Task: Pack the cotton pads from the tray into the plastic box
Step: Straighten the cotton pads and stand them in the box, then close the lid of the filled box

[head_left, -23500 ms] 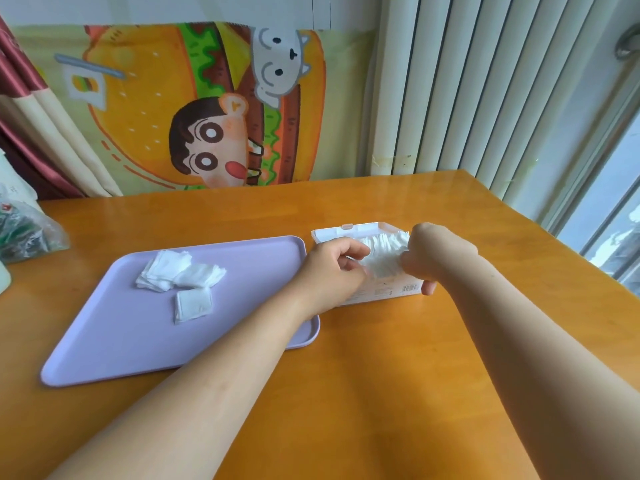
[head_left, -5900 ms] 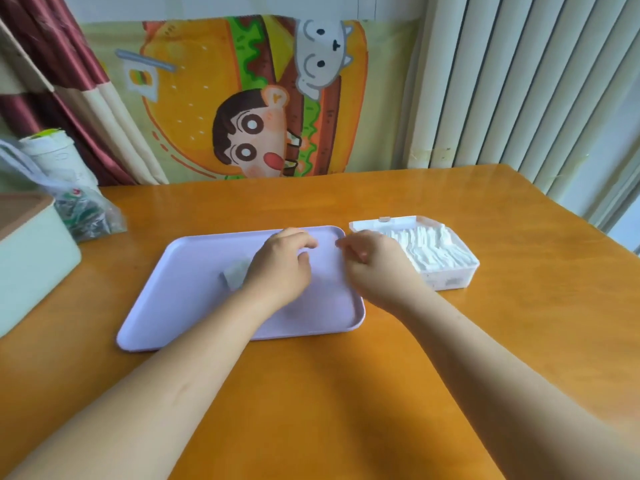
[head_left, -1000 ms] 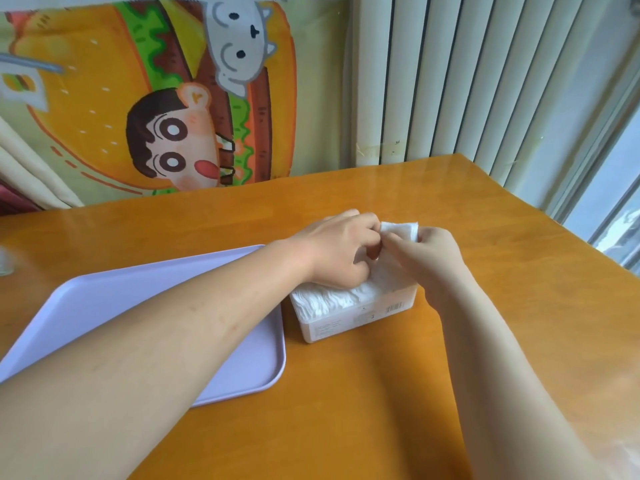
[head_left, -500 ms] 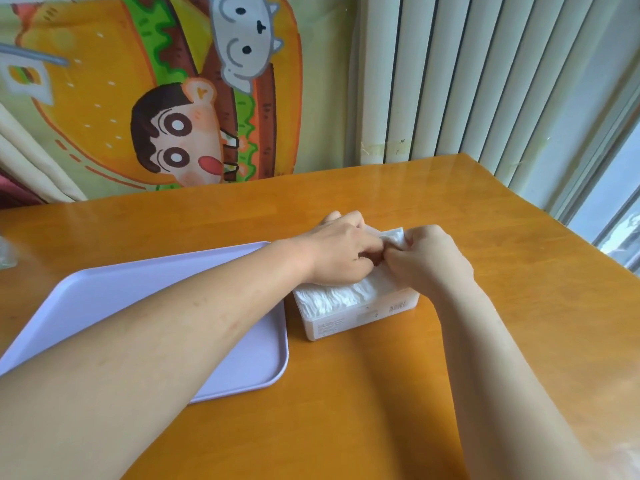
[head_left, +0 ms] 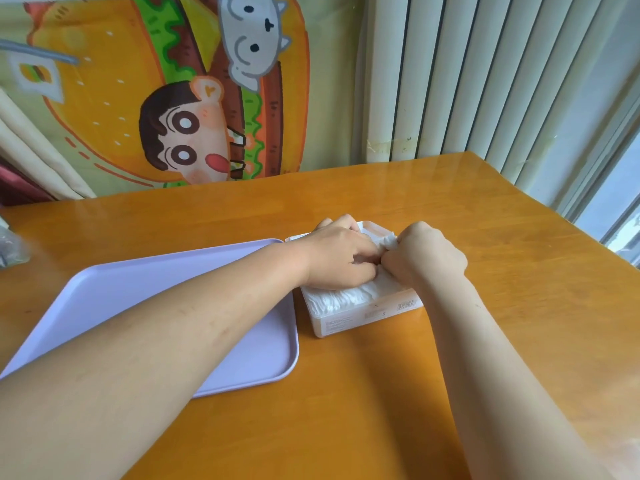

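Both of my hands are over the plastic box, which sits on the wooden surface just beside the right edge of the lilac tray. The box is packed with cotton pads standing on edge in a row. My right hand is curled tight and pinching a crumpled pad at the far end of the box. My left hand has its fingers bent down onto the stack, right up against the right one. I honestly can't tell if it's gripping anything or only pressing. My left forearm crosses over the tray.
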The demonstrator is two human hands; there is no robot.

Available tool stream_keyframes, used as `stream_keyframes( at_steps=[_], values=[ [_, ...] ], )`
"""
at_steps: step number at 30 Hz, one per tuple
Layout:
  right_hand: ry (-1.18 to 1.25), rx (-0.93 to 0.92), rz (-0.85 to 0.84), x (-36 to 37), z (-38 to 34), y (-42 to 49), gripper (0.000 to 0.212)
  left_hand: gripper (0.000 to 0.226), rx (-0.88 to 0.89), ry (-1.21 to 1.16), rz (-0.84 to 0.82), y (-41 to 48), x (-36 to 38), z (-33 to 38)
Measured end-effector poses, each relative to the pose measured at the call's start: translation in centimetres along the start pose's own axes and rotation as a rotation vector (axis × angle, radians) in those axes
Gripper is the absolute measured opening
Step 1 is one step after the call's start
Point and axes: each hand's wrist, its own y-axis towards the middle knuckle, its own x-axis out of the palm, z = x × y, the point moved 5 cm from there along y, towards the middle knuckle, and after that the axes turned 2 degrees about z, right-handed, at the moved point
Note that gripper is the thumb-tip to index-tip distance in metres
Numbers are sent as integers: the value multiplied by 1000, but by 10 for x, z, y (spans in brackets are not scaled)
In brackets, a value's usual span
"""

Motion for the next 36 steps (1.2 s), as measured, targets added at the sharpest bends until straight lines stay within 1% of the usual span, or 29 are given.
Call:
stream_keyframes(
  at_steps=[2,4,5,7,9,10,11,12,13,14,15,16,19,21,23,25,27,30,32,34,36],
  values=[
    [9,-42,-93,4,0,1,14,31,-30,-35,20,-2,-1,0],
    [57,-95,-226,5,-5,-6,24,22,-54,-58,32,-4,-3,-3],
    [96,-112,-270,3,-8,-9,28,21,-69,-62,32,-4,-3,-3],
    [89,-163,-299,2,-9,-9,24,25,-91,-62,32,-5,-4,-3],
    [189,-96,-260,0,-5,-10,17,28,-93,-67,34,-6,-5,-2],
    [282,-39,-268,-3,-9,-15,20,28,-95,-68,29,-7,-6,-1],
    [148,-54,-208,-7,-8,-10,27,29,-102,-70,20,-8,-6,1],
    [139,-240,-7,-13,-8,-6,26,29,-111,-72,9,-9,-7,1],
    [221,-44,-64,-9,5,0,18,28,-118,-74,0,-9,-7,2],
    [280,-68,-51,-9,2,-7,12,28,-122,-77,-7,-10,-7,3],
    [235,-90,-64,-9,3,-8,20,27,-125,-79,-12,-11,-8,4],
    [193,-67,-72,-9,4,-6,25,27,-127,-80,-14,-11,-8,4],
    [140,-77,100,-12,4,-4,35,26,-106,-81,-7,-11,-6,3],
    [110,-58,142,-10,0,-5,25,24,-79,-80,16,-11,-4,2],
    [58,-30,137,-7,-4,-5,16,23,-42,-72,35,-10,-2,1],
    [27,-10,97,-3,-6,-5,15,23,-30,-76,40,-9,-1,-3],
    [2,-3,77,0,-6,-3,17,26,-33,-90,55,-8,-2,-6],
    [-27,-15,26,2,-4,1,26,38,-54,-93,70,-8,-4,-8],
    [-25,-29,0,2,-3,0,29,37,-48,-41,68,-10,-5,-4],
    [34,-27,38,0,1,0,24,35,-42,-14,59,-14,-5,-1],
    [166,-17,94,-1,5,-3,12,36,-46,-62,93,-21,-6,-3]
  ],
)
